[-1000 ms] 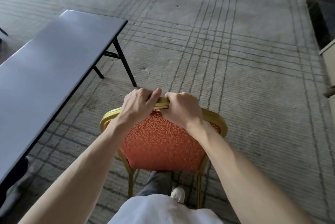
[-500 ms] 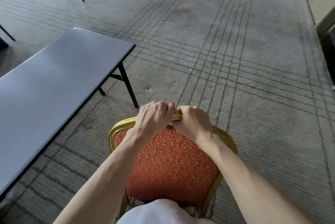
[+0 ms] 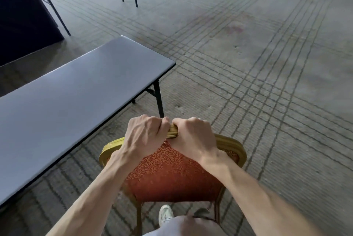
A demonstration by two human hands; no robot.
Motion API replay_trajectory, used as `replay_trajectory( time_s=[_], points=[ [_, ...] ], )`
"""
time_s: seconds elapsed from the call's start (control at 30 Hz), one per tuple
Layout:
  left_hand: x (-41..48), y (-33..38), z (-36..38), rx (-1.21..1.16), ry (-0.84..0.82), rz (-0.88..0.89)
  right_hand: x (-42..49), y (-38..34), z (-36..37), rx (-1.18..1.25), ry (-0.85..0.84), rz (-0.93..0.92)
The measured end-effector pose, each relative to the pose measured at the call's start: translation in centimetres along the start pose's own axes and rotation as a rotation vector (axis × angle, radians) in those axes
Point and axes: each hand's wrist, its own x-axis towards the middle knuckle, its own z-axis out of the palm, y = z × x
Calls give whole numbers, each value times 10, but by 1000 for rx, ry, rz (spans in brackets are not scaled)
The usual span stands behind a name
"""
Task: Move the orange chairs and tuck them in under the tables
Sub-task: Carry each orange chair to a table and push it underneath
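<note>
The left hand (image 3: 145, 134) and right hand (image 3: 193, 138) both hold tight to the orange chair (image 3: 172, 174) by its gold top. It has moved forward beside the grey table (image 3: 76, 92), not tucked under yet.

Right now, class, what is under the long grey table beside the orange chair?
Under the grey table, black folding legs stand on the carpet at one end. The orange chair is beside it, not under. Its top hides the rest.

soft, dim daylight; pale sheen on the table (image 3: 63, 98), faint shadow beneath it, wide-angle bending at edges, slight blur at top.
</note>
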Motion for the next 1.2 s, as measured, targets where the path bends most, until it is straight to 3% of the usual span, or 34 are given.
replay_trajectory(
  time_s=[0.17, 0.43, 0.63, 0.83, 0.97, 1.1, 1.2],
  points=[
    [-2, 6, 10, 67, 68, -166, 28, 25, 11, 82, 29, -258],
    [27, 47, 61, 68, 111, -438, 70, 99, 32, 265, -113, -518],
    [55, 53, 86, 85, 85, -662, 106, 128, 49, 281, -288, -596],
    [70, 39, 87, 88, 86, -661, 137, 126, 60, 203, -457, -641],
    [81, 25, 80, 198, 151, -690, 157, 114, 66, 188, -438, -626],
    [84, 27, 87, 175, 309, -859, 176, 105, 71, 138, -485, -626],
    [91, 24, 87, 120, 289, -899, 183, 105, 74, 154, -459, -640]
  ],
)
